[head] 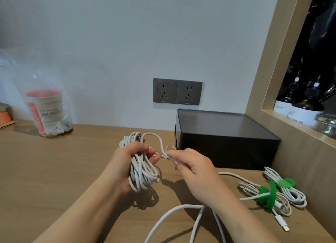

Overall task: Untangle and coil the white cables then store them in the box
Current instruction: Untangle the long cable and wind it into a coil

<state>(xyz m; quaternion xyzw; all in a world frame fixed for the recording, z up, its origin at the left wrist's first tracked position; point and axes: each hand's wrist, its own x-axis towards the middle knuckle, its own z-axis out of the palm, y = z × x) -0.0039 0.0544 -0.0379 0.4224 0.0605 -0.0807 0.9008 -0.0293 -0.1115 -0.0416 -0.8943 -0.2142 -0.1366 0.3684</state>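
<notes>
My left hand (125,162) grips a thick bundle of white cable loops (141,172) above the wooden desk. One loop arches from the bundle's top over to my right hand (192,172), which pinches the cable at a small knot (166,156) just right of the bundle. More loose white cable (181,212) trails over the desk under my right forearm. The dark box (223,142) stands behind my right hand, its top closed by a smoky lid. Two coiled white cables with green straps (271,193) lie on the desk to the right.
A clear plastic bag with a red-and-white cup (45,112) stands at the back left. Two grey wall sockets (177,92) sit above the box. A wooden niche (300,115) on the right holds dark bottles. The desk (63,170) stretches left of my hands.
</notes>
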